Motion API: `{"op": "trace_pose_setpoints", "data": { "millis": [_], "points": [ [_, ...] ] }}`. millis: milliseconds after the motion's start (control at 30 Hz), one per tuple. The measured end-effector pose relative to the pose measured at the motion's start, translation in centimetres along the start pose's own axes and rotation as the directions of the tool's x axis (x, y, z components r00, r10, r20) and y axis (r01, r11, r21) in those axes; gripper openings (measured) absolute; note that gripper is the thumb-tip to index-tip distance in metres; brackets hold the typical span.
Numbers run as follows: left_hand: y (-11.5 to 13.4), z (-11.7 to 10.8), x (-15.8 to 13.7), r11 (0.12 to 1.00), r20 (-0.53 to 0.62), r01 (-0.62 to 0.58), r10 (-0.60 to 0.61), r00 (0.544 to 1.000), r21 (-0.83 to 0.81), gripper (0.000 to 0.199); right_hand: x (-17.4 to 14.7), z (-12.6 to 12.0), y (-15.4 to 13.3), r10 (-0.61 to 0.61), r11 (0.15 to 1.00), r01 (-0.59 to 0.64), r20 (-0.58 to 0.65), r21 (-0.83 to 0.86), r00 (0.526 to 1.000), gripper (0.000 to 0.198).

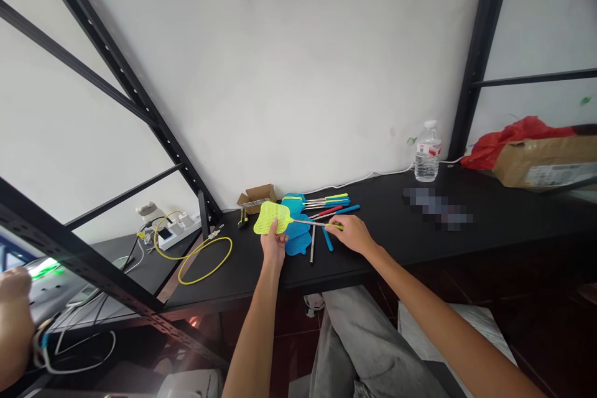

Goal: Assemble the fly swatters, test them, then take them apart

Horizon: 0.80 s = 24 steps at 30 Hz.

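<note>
A yellow-green fly swatter (267,219) is held between my two hands above the black table. My left hand (274,242) grips its perforated head, with the thumb lying on the mesh. At the other end, my right hand (352,234) is closed around the green handle; a thin metal rod joins the two parts. Beneath it lie blue swatter heads (298,244). Behind, several swatters with blue and green handles (338,201) form a pile beside a red handle (331,211). A loose blue handle (328,240) and a metal rod (312,245) lie near the front.
A small open cardboard box (259,196) stands against the wall. To the right are a water bottle (427,155) and a larger carton (545,161) with red plastic. A yellow cable (205,280) and power strip (180,231) lie left, by the black rack post (153,118). Another person's arm (16,323) shows far left.
</note>
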<state>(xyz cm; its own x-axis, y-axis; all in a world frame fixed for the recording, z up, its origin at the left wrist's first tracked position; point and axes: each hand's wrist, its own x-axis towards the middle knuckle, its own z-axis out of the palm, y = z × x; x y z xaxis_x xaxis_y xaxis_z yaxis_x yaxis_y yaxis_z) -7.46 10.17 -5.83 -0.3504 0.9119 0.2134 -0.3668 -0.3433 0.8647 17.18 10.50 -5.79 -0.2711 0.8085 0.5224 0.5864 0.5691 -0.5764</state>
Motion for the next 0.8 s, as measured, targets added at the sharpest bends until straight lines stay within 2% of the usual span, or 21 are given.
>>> {"op": "trace_pose_setpoints", "data": {
  "millis": [100, 200, 467, 633, 800],
  "points": [
    [0.2, 0.3, -0.5, 0.993, 0.153, -0.007, -0.011, 0.988, 0.115, 0.043, 0.0, 0.0, -0.1, -0.015, 1.000, 0.014, 0.052, 0.010, 0.999, 0.030],
    [0.3, 0.6, -1.0, 0.977, 0.243, -0.023, -0.030, 0.970, 0.213, 0.041, 0.1, 0.1, -0.1, -0.029, 1.000, 0.029, 0.056, 0.009, 0.998, 0.029],
    [0.6, 0.7, -1.3, 0.955, 0.277, -0.047, -0.037, 0.960, 0.291, 0.046, 0.0, -0.1, 0.0, -0.062, 0.997, 0.059, 0.059, 0.048, 0.996, 0.034],
    [0.8, 0.7, -1.6, 0.947, 0.334, -0.083, -0.026, 0.942, 0.310, 0.047, 0.0, -0.1, 0.1, -0.065, 0.996, 0.061, 0.075, 0.058, 0.995, 0.047],
    [0.8, 0.9, -1.8, 0.946, 0.356, -0.051, -0.070, 0.932, 0.319, 0.048, 0.0, -0.2, -0.1, -0.054, 0.997, 0.048, 0.098, 0.063, 0.994, 0.050]
  ]
}}
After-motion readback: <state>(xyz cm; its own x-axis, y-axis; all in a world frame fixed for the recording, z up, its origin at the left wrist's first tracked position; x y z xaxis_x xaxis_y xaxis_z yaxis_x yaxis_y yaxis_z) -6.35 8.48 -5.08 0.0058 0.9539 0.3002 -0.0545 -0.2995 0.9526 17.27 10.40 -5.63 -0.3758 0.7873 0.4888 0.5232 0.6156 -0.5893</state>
